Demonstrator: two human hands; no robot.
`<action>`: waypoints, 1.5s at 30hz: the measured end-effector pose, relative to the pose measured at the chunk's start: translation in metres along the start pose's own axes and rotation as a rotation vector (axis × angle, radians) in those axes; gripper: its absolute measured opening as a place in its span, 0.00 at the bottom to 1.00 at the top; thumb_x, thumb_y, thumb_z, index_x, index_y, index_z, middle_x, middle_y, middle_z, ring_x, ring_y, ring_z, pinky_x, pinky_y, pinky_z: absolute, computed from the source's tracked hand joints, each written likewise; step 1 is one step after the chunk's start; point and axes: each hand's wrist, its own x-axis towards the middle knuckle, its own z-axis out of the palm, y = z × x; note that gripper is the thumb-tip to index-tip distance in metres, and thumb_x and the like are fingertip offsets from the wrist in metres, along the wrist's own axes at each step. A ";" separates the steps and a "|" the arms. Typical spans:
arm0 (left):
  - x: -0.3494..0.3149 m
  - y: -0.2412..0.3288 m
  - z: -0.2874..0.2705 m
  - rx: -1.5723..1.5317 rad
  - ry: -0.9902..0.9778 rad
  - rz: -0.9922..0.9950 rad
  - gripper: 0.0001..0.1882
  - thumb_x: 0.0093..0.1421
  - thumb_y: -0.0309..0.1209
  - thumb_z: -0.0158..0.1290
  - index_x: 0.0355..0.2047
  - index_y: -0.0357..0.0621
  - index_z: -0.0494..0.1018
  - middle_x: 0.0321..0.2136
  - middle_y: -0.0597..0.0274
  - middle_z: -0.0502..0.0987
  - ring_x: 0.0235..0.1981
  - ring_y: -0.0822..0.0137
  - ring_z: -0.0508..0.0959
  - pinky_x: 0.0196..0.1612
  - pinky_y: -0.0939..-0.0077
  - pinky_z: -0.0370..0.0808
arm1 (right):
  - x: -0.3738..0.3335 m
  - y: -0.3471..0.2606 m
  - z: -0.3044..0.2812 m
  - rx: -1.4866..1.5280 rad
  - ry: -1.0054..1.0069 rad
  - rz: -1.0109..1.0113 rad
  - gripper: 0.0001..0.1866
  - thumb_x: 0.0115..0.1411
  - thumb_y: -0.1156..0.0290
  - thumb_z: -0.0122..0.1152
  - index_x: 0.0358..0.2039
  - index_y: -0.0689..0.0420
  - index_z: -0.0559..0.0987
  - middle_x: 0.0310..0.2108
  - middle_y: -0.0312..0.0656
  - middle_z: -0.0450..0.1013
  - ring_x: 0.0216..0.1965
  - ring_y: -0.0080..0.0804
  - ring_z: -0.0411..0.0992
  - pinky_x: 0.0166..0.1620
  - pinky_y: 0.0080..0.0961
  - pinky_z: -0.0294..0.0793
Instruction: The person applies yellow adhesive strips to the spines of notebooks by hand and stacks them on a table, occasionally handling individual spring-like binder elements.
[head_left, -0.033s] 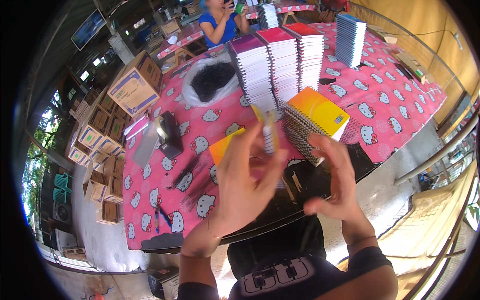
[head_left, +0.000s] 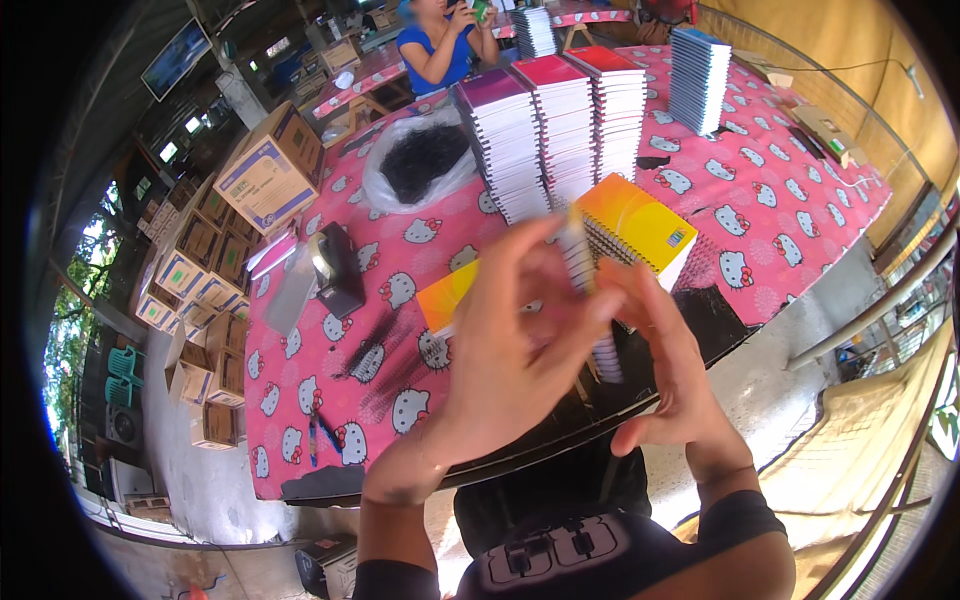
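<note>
A spiral notebook (head_left: 606,355), seen nearly edge-on and blurred, is tilted over the table's near edge. My left hand (head_left: 495,350) grips it, thumb and fingers around its upper part. Close to its coil is my right hand (head_left: 675,365), fingers curved and thumb held apart; whether the fingertips touch the notebook is not clear. Behind them lies a stack of yellow spiral notebooks (head_left: 645,225), partly covered by my right hand. Left of my left hand, another yellow-orange notebook cover (head_left: 445,300) shows in part on the pink patterned tablecloth.
Tall notebook stacks with purple (head_left: 495,88), red (head_left: 553,70) and blue (head_left: 698,40) covers stand farther back. A plastic bag of black coils (head_left: 425,160), a tape dispenser (head_left: 338,270) and pens (head_left: 322,435) are on the left. Cardboard boxes (head_left: 270,170) pile beyond. A person in blue (head_left: 435,55) sits opposite.
My left hand has brought the notebook to the right and nearer my right hand. The notebook now covers part of the yellow stack.
</note>
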 end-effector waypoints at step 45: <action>-0.014 -0.177 -0.165 1.009 -0.070 0.028 0.07 0.60 0.28 0.57 0.37 0.43 0.83 0.32 0.55 0.83 0.31 0.53 0.82 0.36 0.62 0.78 | -0.049 0.145 0.108 -0.134 -0.235 0.306 0.27 0.59 0.68 0.65 0.58 0.64 0.73 0.52 0.56 0.73 0.53 0.55 0.73 0.56 0.41 0.72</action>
